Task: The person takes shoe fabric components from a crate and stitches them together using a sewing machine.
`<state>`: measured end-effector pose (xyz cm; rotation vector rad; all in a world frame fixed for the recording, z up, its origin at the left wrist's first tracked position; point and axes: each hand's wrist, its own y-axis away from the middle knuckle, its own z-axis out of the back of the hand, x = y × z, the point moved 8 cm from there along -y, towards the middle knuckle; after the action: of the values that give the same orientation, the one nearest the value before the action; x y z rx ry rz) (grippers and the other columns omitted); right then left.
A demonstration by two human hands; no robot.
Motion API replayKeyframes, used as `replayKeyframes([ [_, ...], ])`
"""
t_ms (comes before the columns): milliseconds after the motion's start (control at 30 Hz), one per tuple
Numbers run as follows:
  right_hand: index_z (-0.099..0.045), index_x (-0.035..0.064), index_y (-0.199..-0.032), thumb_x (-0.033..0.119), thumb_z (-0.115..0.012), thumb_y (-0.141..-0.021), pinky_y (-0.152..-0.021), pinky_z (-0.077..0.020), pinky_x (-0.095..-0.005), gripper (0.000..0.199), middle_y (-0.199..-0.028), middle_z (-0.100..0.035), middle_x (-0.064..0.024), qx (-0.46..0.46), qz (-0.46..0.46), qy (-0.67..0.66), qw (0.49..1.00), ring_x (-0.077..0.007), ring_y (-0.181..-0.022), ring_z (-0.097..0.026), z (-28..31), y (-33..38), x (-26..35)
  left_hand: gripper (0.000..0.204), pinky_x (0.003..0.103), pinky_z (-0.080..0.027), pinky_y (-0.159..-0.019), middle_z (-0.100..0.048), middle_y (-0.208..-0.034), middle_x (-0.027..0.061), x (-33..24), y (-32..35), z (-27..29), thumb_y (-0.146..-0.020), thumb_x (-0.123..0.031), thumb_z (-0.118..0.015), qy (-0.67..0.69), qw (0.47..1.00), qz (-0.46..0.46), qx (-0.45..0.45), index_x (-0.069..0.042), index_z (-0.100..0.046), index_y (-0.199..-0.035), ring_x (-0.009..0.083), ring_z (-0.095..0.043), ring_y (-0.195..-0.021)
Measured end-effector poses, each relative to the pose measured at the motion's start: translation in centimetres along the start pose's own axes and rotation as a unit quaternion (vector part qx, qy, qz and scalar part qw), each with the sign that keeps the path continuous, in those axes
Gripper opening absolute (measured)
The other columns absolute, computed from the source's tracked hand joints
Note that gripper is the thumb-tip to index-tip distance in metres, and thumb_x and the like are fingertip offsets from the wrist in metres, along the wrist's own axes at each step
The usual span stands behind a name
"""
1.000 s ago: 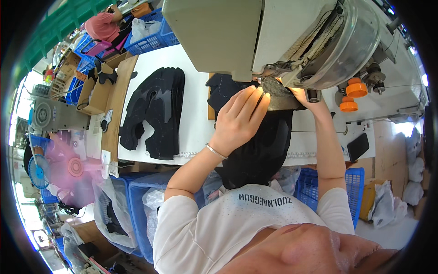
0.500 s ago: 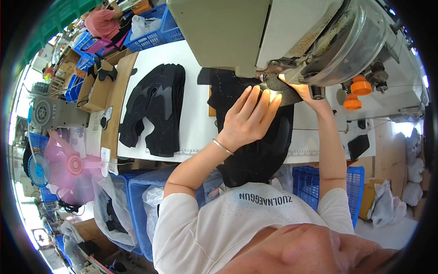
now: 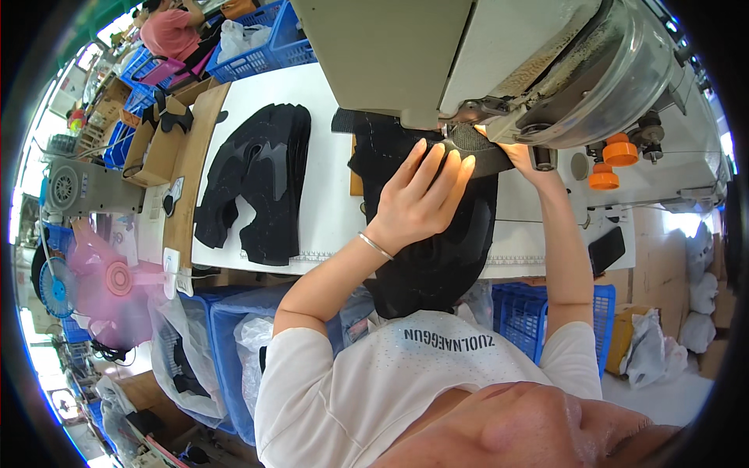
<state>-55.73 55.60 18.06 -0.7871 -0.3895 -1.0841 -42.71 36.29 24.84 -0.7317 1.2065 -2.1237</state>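
Note:
A black fabric piece, apparently a shoe upper (image 3: 437, 269), lies under the sewing machine head (image 3: 390, 58) and hangs over the table's near edge against my shirt. My left hand (image 3: 417, 199) rests on it just in front of the needle area, fingers stretched out and fingertips on the cloth. On the other side, my right hand (image 3: 534, 160) grips the edge of a dark mesh part (image 3: 476, 144) by the presser foot. The machine partly hides its fingers. Left of the machine lies a stack of similar black pieces (image 3: 269, 175).
The white table (image 3: 331, 187) has a ruler strip along its near edge. A black phone (image 3: 607, 249) lies at its right. Orange knobs (image 3: 620, 150) jut from the machine. Blue crates (image 3: 601, 320) and bagged bins (image 3: 234, 351) stand below. A pink fan (image 3: 117, 277) is at left; another person (image 3: 170, 35) sits beyond.
The whole view has shifted slightly. Both hands keep nearly the same pose at the needle, and the black piece has moved a little to the left relative to the machine.

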Motion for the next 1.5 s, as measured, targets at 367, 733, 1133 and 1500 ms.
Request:
replayKeyframes([
  [367,-0.06,-0.0017,-0.106,0.016,-0.071,-0.076,-0.081,-0.048,-0.0382,0.036,-0.1,-0.066,-0.018,-0.019,-0.026,-0.048,0.998,-0.0341,-0.092,-0.062,-0.3,0.3,-1.0,0.03,0.04,-0.056,-0.093,-0.065,-0.095,0.0045,1.0,-0.2,-0.6,-0.068,-0.009,-0.071,0.016,0.999,-0.019,-0.023,-0.008,-0.075,-0.098,0.0216,-0.065,-0.092],
  [733,-0.066,-0.0011,-0.097,0.016,-0.074,-0.087,-0.071,-0.0474,-0.0275,0.022,-0.086,-0.07,-0.0064,-0.126,-0.119,-0.137,0.975,-0.0096,-0.076,-0.058,1.0,4.5,6.9,0.028,0.034,-0.059,-0.084,-0.066,-0.094,0.0057,1.3,1.3,0.1,-0.065,-0.006,-0.072,0.016,0.996,-0.07,-0.046,-0.006,-0.077,-0.093,0.0201,-0.065,-0.091],
  [1133,-0.066,0.0062,-0.123,0.012,-0.07,-0.09,-0.058,-0.0325,-0.0155,0.034,-0.107,-0.064,0.0059,-0.11,-0.133,-0.236,0.956,0.0018,-0.065,-0.039,-0.8,7.3,8.4,0.03,0.034,-0.059,-0.087,-0.068,-0.099,0.0045,1.7,1.3,1.0,-0.07,-0.009,-0.073,0.032,0.994,-0.1,-0.019,-0.01,-0.078,-0.099,0.0222,-0.067,-0.095],
  [1500,-0.065,0.0082,-0.124,0.01,-0.07,-0.09,-0.053,-0.0252,-0.0158,0.034,-0.078,-0.044,0.0099,-0.083,-0.113,-0.31,0.94,0.0021,-0.059,-0.032,-3.2,9.9,9.8,0.026,0.034,-0.058,-0.087,-0.069,-0.098,0.0061,1.9,1.7,1.3,-0.07,-0.009,-0.071,0.038,0.989,-0.14,-0.031,-0.009,-0.077,-0.096,0.0236,-0.069,-0.097],
])
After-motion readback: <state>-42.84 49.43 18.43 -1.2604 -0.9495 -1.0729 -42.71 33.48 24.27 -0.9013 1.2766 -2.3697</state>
